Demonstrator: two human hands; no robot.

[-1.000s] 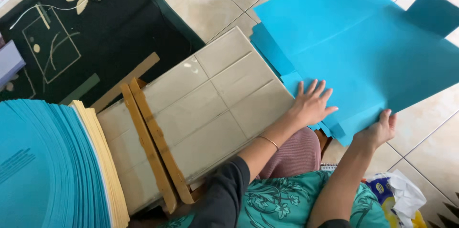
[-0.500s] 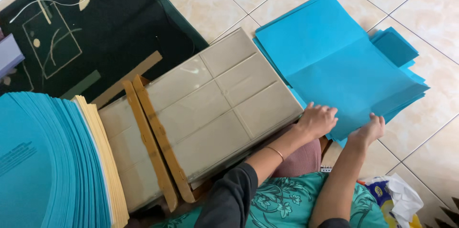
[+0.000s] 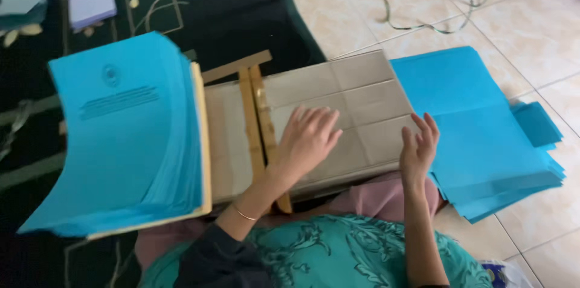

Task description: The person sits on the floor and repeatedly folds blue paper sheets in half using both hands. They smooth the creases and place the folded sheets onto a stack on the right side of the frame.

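Observation:
My left hand lies flat, fingers spread, on a grey board marked in rectangles that rests across my lap. My right hand hovers open at the board's right edge, touching the near corner of a loose pile of blue sheets on the tiled floor. Two wooden strips forming a cross lie on the board left of my left hand. A tall fanned stack of blue printed covers with cream pages under it sits on the board's left end. Neither hand holds anything.
A black floral rug lies beyond the board. Pale purple and white paper pads sit on it at the far left. A thin cable snakes over the beige tiles. A wrapper lies by my right knee.
The blue sheet my hands were laying on the right-hand pile has been let go. My left hand has moved left onto the grey board, and the view has swung left.

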